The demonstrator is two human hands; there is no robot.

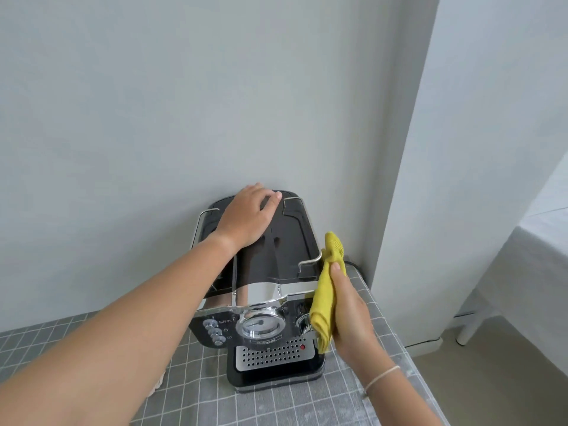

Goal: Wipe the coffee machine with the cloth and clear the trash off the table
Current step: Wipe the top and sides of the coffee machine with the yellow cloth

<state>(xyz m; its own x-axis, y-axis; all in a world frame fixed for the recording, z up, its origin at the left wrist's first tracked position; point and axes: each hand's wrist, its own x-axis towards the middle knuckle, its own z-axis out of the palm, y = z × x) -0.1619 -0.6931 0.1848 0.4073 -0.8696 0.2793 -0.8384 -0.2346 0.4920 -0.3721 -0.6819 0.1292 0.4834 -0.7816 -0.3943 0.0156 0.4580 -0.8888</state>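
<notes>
Right hand presses a yellow cloth to the coffee machine's side while the left hand steadies its top.

The right hand (350, 309) has its fingers (336, 273) pressed together and closed around the bunched cloth (324, 299), holding it flat against the right side of the machine (270, 290); the cloth's upper end pokes up past the thumb beside a chrome rail, its lower end hangs near the drip tray. A thin band circles the right wrist. The left hand (246, 216) lies palm down on the black top near the back, fingers together and slightly curled, gripping nothing. The machine stands on a grey checked table (196, 395), backed into a corner of the pale wall (184, 103).
</notes>
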